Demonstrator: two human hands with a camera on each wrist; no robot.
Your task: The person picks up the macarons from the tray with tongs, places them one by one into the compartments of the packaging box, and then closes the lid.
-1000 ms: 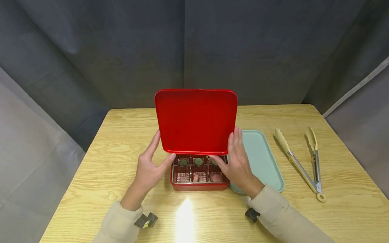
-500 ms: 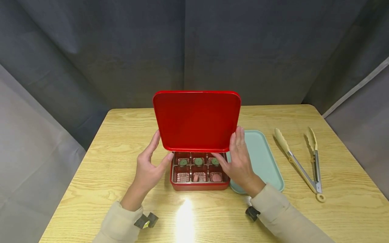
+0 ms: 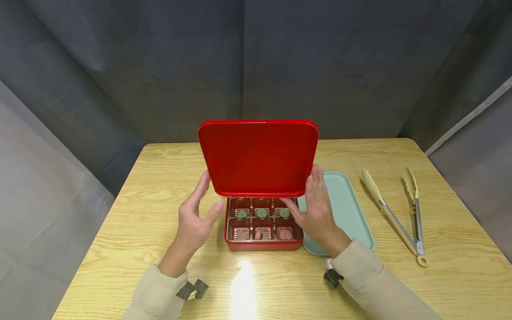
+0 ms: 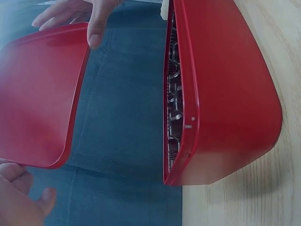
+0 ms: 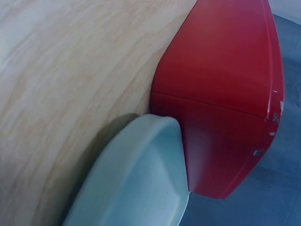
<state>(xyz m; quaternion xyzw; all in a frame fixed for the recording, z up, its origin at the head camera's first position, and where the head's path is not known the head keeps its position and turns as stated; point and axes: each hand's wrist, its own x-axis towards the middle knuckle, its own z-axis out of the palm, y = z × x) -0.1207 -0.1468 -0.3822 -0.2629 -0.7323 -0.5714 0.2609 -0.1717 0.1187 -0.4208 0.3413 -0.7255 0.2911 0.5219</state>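
Observation:
A red lid point(image 3: 258, 158) is held up between both hands, its inner face tilted toward the head camera. My left hand point(image 3: 194, 222) holds its left edge with the fingers; the thumb sticks out near the lower corner. At the right edge, my right hand point(image 3: 318, 218) holds the lid with long fingers along the side and the thumb at the lower edge. Under it stands a red box point(image 3: 264, 246) with a compartmented insert. Small round green pieces point(image 3: 262, 213) and pink pieces point(image 3: 285, 234) lie in several compartments. The lid hides the box's back part.
A pale green tray point(image 3: 344, 209) lies against the box's right side, partly behind the right hand. Farther right, metal tongs point(image 3: 416, 242) with yellowish tips lie spread on the wooden table point(image 3: 152, 186). Grey curtains point(image 3: 180, 66) hang behind and at both sides.
The lid has tipped back a little, its lower edge rising and its outline widening. More of the green pieces' row shows. Both hands have moved slightly apart; the left thumb has shifted left.

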